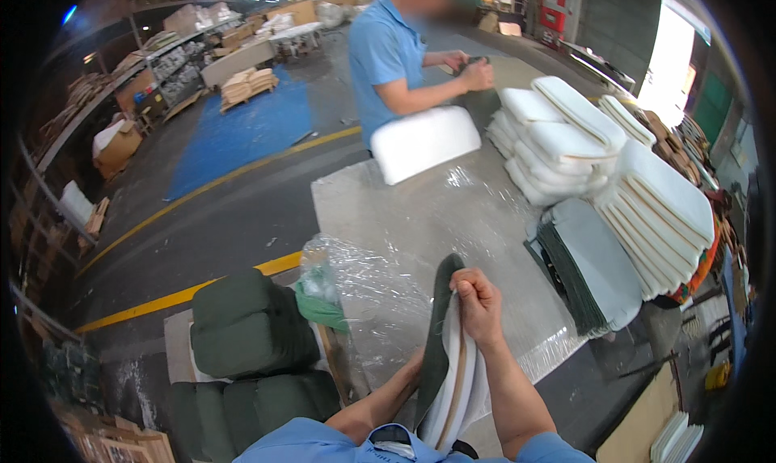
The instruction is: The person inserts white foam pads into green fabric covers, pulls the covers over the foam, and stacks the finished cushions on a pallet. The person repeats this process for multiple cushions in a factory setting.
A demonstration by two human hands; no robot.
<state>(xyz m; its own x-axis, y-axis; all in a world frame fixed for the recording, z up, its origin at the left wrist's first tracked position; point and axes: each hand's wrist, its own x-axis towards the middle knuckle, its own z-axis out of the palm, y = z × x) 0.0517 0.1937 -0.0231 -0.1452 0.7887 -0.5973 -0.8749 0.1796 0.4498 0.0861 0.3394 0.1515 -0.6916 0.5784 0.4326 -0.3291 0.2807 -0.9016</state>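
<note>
A white foam pad [457, 386] with a tan layer along its edge stands on end close to my body. Dark green fabric [436, 342] covers its left face and top. My right hand [478, 301] is closed on the upper edge, pinching the green fabric at the pad's corner. My left hand [415, 366] reaches behind the green side at mid-height, and its fingers are hidden. Both lie over the grey table [517, 317], partly covered by clear plastic film [368, 281].
To the right are a stack of dark green covers [594, 269] and piled white pads [655, 212]. Stuffed green cushions [250, 321] sit at the lower left. Across the table a person in a blue shirt [388, 51] handles dark fabric, near another white pad [424, 144].
</note>
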